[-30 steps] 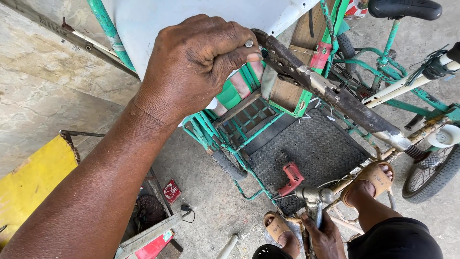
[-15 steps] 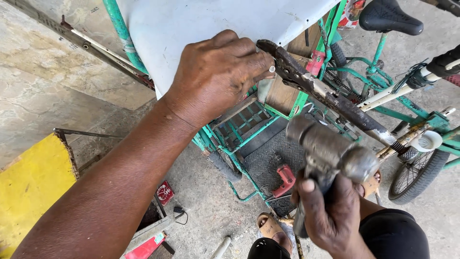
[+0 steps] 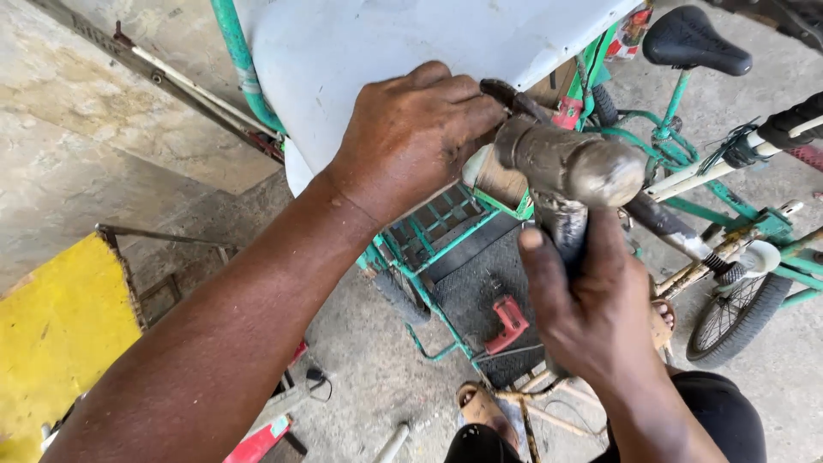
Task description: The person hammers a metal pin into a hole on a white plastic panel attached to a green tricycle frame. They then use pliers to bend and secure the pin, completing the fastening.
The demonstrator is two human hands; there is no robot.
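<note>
Looking down from the head camera, the person's left hand point(image 3: 411, 137) rests curled over the lower edge of a white sheet-metal panel point(image 3: 403, 43), fingers bent and pressing at the spot where a dark, rusty bar point(image 3: 519, 99) meets that edge; whether the fingers actually pinch the bar's tip or only steady the panel beside it is hard to tell, since the knuckles hide the contact. The right hand point(image 3: 591, 317) is wrapped tight round the handle of a worn, grimy power drill point(image 3: 566, 167), whose blunt rear end faces the camera and whose nose points in toward the left hand's fingertips. That is the change: a second ago the right hand sat low in the picture near the sandalled feet with the tool barely showing, half a second ago it was halfway up, and now the drill stands level with the panel's edge, just beside the left hand, which has hardly shifted its hold. Judged from that, the tool has been brought to the work point and the panel is being held steady for it; the drill's tip is hidden behind its own body, so contact cannot be confirmed. Below, the green tricycle frame point(image 3: 429, 249) carries a black mat point(image 3: 480, 283) with a red tool point(image 3: 507, 326) lying on it, a black saddle point(image 3: 694, 39) stands at the upper right, and a yellow board point(image 3: 56, 326) lies at the lower left.
</note>
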